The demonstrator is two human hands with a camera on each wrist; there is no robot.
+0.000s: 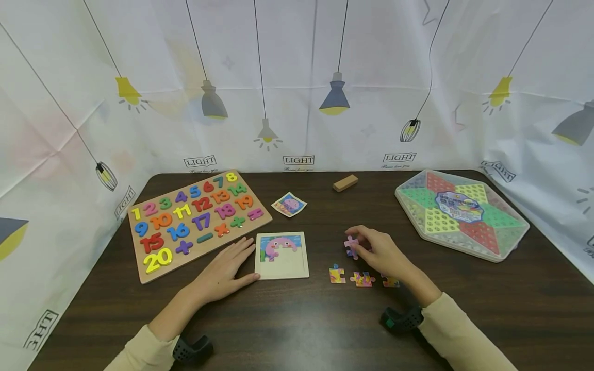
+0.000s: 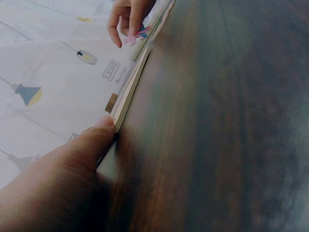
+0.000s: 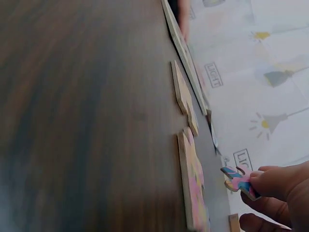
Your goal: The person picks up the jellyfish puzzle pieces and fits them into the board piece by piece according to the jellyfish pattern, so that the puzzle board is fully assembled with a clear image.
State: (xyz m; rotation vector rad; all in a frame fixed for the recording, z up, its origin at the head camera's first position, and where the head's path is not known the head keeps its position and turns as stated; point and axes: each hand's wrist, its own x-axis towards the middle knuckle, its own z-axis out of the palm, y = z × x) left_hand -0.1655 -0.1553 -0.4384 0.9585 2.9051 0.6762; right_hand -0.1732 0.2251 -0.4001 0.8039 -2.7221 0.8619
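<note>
My left hand (image 1: 221, 274) lies beside a square wooden puzzle tray (image 1: 290, 267), fingers extended along its left side and thumb at its lower left corner. A pink cartoon figure fills part of the tray's upper half; the lower part shows bare wood. To the right, my right hand (image 1: 384, 253) pinches a pink and blue jigsaw piece (image 3: 239, 180) between thumb and fingers, held above the table. Below that hand lie a yellow jigsaw piece (image 1: 337, 275), a pink and yellow one (image 1: 362, 280) and another yellow one (image 1: 390, 282), partly covered by the wrist.
A number board (image 1: 192, 219) with colourful digits stands left of the tray. Behind the tray lies a small picture card (image 1: 290, 205). A wooden block (image 1: 345, 183) sits at the back, and a hexagonal checkers box (image 1: 464, 214) at the right. Patterned cloth (image 1: 297, 77) hangs behind the table.
</note>
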